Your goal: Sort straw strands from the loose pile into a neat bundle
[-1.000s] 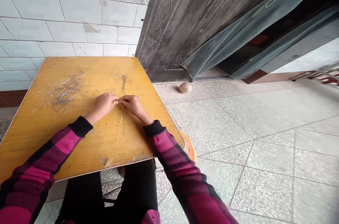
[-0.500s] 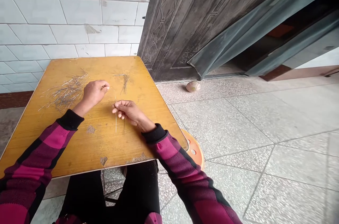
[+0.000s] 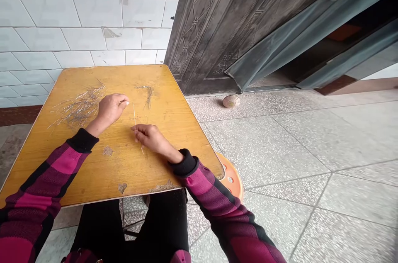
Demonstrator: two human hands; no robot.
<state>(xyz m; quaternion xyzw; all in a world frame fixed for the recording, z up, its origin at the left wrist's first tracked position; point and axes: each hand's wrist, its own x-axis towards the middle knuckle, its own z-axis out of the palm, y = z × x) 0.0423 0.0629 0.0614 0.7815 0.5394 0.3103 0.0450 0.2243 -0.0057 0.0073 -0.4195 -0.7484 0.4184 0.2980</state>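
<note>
A thin light-coloured wire [image 3: 134, 113] runs between my two hands above the wooden table [image 3: 168, 109]. My left hand [image 3: 111, 109] pinches its upper, bent end between thumb and fingertips. Lower and to the right, my right hand [image 3: 151, 135] is closed on the same wire, and its tail shows below the fingers. To the left of my left hand lies a tangled pile of thin metal wires [image 3: 79, 107]. Beyond my right hand is a smaller bunch of bent wires [image 3: 149, 96].
A white tiled wall [image 3: 96, 12] stands behind the table. At the right, a ball [image 3: 231, 101] lies on the floor by a dark carved door [image 3: 214, 22] and a grey-green curtain [image 3: 273, 55]. An orange stool [image 3: 234, 178] sits beside the table's right corner.
My right hand has slid slightly down along the wire and turned more palm-down. My left hand keeps its pinch in nearly the same place. The view has shifted slightly.
</note>
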